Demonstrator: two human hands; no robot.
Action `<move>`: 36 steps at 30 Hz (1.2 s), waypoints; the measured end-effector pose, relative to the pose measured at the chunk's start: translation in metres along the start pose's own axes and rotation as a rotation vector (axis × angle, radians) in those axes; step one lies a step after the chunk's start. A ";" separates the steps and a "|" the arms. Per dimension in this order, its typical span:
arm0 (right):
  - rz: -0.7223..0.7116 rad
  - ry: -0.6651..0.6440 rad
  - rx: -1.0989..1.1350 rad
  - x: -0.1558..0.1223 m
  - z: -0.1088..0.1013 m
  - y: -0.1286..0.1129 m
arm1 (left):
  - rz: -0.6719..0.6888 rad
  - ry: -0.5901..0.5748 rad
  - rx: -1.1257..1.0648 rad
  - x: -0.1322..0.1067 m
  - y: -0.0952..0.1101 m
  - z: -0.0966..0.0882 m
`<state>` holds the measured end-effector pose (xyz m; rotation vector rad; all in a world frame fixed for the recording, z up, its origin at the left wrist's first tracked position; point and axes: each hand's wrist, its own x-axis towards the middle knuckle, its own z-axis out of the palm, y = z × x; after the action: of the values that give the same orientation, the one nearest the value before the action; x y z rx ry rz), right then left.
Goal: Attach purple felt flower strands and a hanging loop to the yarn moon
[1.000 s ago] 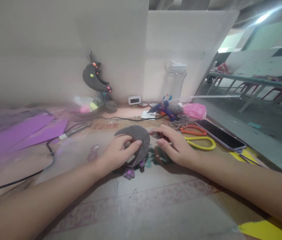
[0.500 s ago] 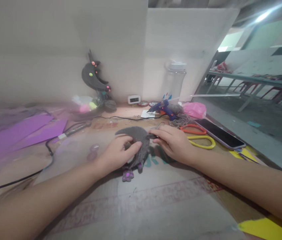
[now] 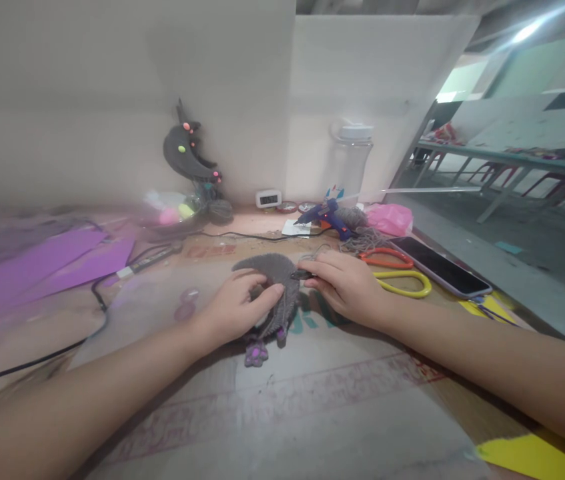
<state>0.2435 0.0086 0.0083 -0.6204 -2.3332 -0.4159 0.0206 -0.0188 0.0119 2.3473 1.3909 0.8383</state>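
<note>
A grey felt crescent moon [image 3: 276, 265] lies on the table sheet in front of me, its edge stitched. My left hand [image 3: 237, 303] grips it from the left, thumb on top and fingers over the inner curve. At its right edge my right hand [image 3: 346, 283] pinches a small dark piece [image 3: 302, 274] against the felt; I cannot make out what this is. A grey flower-shaped piece with a purple middle [image 3: 256, 354] hangs from the moon's lower end, beside a small purple-and-grey bit [image 3: 281, 335]. Fingers hide part of the moon.
Behind my right hand lie yellow-handled [image 3: 407, 283] and red-handled scissors [image 3: 387, 258], a phone [image 3: 442, 267], grey yarn [image 3: 369, 240] and a blue glue gun [image 3: 329, 217]. A black cord [image 3: 37, 360] crosses the left side near purple sheets [image 3: 82, 257]. A decorated dark moon [image 3: 182, 157] stands behind.
Both hands keep nearly the same place and grip. The flower-shaped piece and the moon's lower end have shifted very slightly; the pinched dark piece sits a little lower.
</note>
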 end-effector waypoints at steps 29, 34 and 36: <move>0.114 -0.090 0.083 -0.003 0.000 0.003 | -0.014 0.003 0.013 -0.001 0.003 -0.002; 0.128 -0.097 0.088 -0.003 0.000 0.003 | -0.023 -0.003 0.033 -0.002 0.002 0.000; 0.129 -0.099 0.086 -0.002 0.000 0.003 | -0.014 0.005 0.033 -0.002 0.001 0.000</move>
<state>0.2468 0.0108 0.0071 -0.7598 -2.3736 -0.2294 0.0209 -0.0208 0.0119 2.3588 1.4313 0.8240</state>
